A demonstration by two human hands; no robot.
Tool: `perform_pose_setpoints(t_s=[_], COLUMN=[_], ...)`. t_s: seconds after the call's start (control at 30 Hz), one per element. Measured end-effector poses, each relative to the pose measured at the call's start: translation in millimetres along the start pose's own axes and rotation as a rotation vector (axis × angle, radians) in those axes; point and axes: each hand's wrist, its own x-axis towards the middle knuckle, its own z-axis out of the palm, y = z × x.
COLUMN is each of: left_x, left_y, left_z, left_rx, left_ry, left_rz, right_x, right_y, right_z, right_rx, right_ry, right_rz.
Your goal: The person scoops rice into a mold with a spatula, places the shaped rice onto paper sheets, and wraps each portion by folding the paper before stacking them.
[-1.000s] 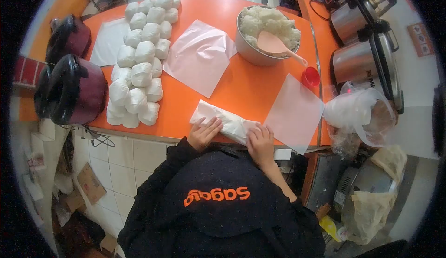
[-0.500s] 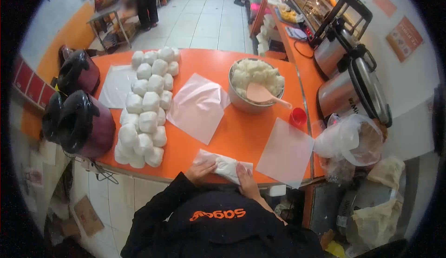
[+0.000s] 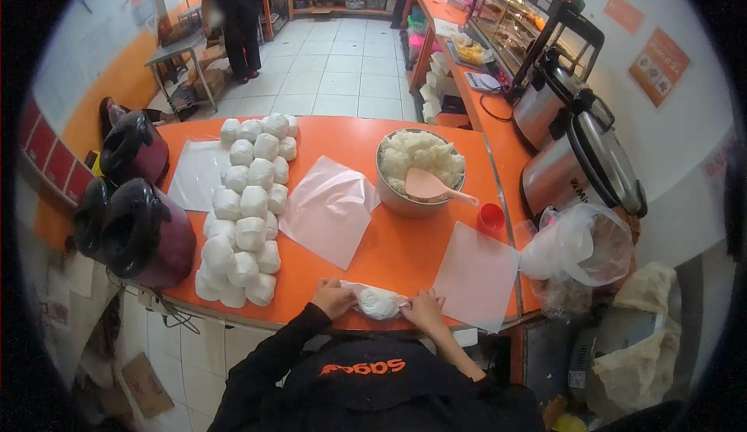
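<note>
White packet [image 3: 379,304] between left fingers [image 3: 336,290] and right fingers [image 3: 422,303], over orange table [image 3: 401,249]

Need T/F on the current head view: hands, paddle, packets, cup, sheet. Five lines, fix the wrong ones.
1. The left hand and right hand are both on the white packet. True.
2. The pink paddle lies on the bare orange tabletop. False: it rests on the rice in the pot.
3. The stacked packets are left of the pot. True.
4. The red cup is inside the pot. False: it is on the tabletop, right of the pot.
5. A pale sheet lies right of the right hand. True.
</note>
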Motion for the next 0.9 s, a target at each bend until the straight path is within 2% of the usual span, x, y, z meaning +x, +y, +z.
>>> perform_pose_setpoints(t_s=[0.1,0.2,0.23,0.33,0.4,0.5,0.6,0.63,0.73,0.9], left_x=[12,22,22,15,7,-2,-14,-18,-26,-26], left_y=[14,29,27,10,-2,5,29,37,36,46], left_z=[-16,-29,-28,-12,4,10,6,3,18,15], left_rx=[0.195,0.275,0.290,0.290,0.233,0.106,-0.019,-0.103,-0.109,-0.208], left_ry=[0.007,0.325,0.303,0.225,0.157,0.045,0.164,0.136,0.222,0.207], left_rz=[-0.022,0.060,0.122,0.284,0.364,0.349,0.260,0.194,0.215,0.055], right_x=[-2,4,-6,-21,-21,-31,-35,-37,-29,-13], right_y=[-4,-3,-15,-14,-7,-8,-9,-9,-14,-37], right_z=[2,22,10,30,45,66,72,73,76,60], right_rx=[0.113,0.413,0.433,0.327,0.247,0.189,0.233,0.261,0.312,0.656], right_ry=[0.467,0.407,0.540,0.473,0.497,0.536,0.501,0.471,0.517,0.422], right_rz=[-0.186,-0.517,-0.584,-0.404,-0.436,-0.423,-0.436,-0.447,-0.508,-0.380])
